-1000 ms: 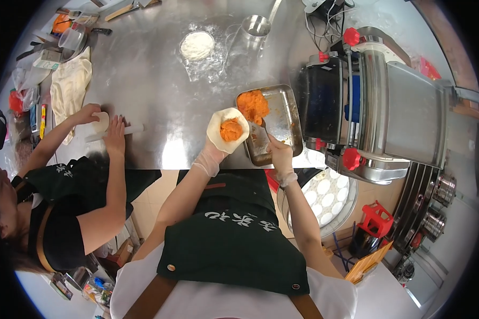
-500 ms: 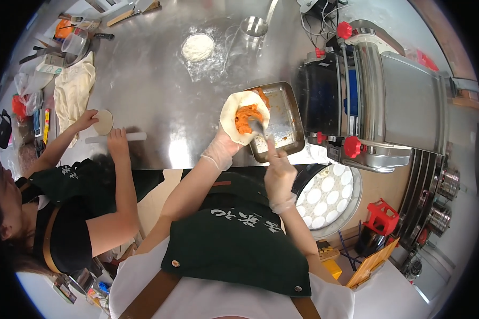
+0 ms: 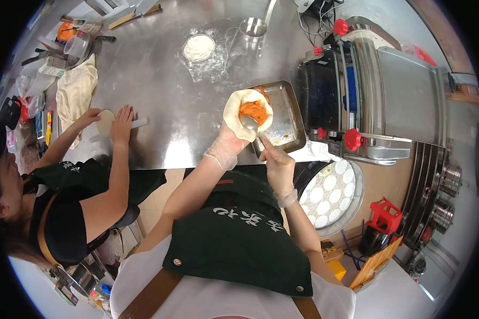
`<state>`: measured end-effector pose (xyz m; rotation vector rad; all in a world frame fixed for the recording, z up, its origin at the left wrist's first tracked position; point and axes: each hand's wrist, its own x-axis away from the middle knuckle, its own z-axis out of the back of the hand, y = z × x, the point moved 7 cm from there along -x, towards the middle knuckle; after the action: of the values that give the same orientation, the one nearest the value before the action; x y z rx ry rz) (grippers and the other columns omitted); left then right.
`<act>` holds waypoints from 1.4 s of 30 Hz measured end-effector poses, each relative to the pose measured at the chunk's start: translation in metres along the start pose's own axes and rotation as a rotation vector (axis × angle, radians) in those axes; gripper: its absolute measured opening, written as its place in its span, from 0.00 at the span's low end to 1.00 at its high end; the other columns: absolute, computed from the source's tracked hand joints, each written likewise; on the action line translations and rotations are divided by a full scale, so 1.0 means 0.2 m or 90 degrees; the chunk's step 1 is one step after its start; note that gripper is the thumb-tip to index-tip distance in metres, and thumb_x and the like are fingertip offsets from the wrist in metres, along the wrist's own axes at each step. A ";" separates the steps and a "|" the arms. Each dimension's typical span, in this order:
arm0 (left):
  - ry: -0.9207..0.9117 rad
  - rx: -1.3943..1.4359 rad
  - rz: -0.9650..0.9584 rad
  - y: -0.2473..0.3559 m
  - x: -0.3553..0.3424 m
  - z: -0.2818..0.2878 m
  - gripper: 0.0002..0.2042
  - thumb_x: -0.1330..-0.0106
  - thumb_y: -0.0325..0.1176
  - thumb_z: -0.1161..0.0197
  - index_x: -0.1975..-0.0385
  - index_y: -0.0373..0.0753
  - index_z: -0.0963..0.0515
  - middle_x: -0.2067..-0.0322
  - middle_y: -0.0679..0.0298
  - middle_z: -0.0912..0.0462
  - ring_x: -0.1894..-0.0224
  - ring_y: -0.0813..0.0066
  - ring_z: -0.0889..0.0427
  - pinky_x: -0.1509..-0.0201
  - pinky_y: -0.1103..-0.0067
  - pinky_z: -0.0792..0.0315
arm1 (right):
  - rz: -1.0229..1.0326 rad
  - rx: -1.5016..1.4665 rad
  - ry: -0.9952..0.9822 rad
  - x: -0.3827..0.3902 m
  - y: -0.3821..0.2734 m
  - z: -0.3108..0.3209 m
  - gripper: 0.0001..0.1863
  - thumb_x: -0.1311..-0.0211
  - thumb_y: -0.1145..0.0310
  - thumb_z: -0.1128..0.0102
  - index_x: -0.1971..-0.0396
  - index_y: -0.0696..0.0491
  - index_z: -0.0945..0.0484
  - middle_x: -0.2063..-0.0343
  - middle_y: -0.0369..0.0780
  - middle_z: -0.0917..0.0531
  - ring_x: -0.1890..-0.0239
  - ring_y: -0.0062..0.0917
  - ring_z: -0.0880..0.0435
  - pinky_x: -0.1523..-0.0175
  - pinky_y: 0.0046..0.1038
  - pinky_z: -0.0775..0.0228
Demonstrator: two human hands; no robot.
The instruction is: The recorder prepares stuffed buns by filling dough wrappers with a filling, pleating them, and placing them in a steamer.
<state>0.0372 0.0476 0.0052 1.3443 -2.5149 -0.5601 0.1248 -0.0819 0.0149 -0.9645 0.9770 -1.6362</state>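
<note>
- A broad, shiny grey metal surface [image 3: 154, 74] is being worked at, and a round, white, floury heap [image 3: 198, 48] is being carried farther back on it.
- A rectangular, raised-rim metal tray [image 3: 288, 109] is being partly hidden by the dough; under the dough, it is probably serving well as a catch for drips.
- The left hand [image 3: 234, 140], in a clear plastic glove, is being held palm up as a cupped rest; its fingers are being hidden, so how far they are spread cannot be told. A level, relaxed palm would likely be best, as tight fingers could crease or tear the dough.
- The right hand [image 3: 278, 160], with a clear cuff at its wrist, is being closed around a spoon handle, pinching it between thumb and fingers. A light grip should suffice.
- A thin, round, cream-coloured dough wrapper [image 3: 231, 114] is being supported on the left palm, over the tray's left side. Its rim is best left clean, since smears could make it slippery.
- A silver metal spoon [image 3: 248, 123] is being rested against the filling's near side; gentle pressure with its bowl should compact without piercing.
- A soft, orange, mashed filling [image 3: 254, 110] is being held inside the wrapper, slightly right of centre; it should ideally be gathered toward the middle.
</note>
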 end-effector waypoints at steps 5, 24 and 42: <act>0.053 -0.275 -0.190 0.07 0.04 0.00 0.07 0.35 0.24 0.46 0.59 0.33 0.29 0.64 0.56 0.23 0.64 0.65 0.22 0.66 0.75 0.26 | -0.198 -0.321 0.027 0.02 0.04 0.02 0.16 0.32 0.78 0.49 0.47 0.56 0.21 0.75 0.33 0.22 0.76 0.11 0.30 0.71 0.13 0.39; 0.210 0.242 0.023 -0.05 0.04 0.18 0.18 0.30 0.45 0.45 0.51 0.36 0.27 0.55 0.60 0.21 0.52 0.65 0.21 0.50 0.68 0.22 | 0.214 0.402 0.217 -0.07 -0.15 0.13 0.26 0.51 0.84 0.44 0.47 0.55 0.21 0.75 0.44 0.20 0.76 0.34 0.18 0.71 0.33 0.24; 0.097 0.285 0.097 0.03 0.10 -0.16 0.25 0.29 0.49 0.50 0.40 0.39 0.32 0.44 0.50 0.26 0.39 0.46 0.28 0.37 0.55 0.30 | 0.436 0.136 0.248 -0.03 -0.28 0.02 0.28 0.55 0.86 0.33 0.52 0.53 0.30 0.59 0.46 0.21 0.58 0.42 0.21 0.54 0.39 0.28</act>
<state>0.0335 0.0259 0.0359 1.2504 -2.6776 0.1426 0.1124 -0.0649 0.0667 -0.1195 1.1931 -1.3099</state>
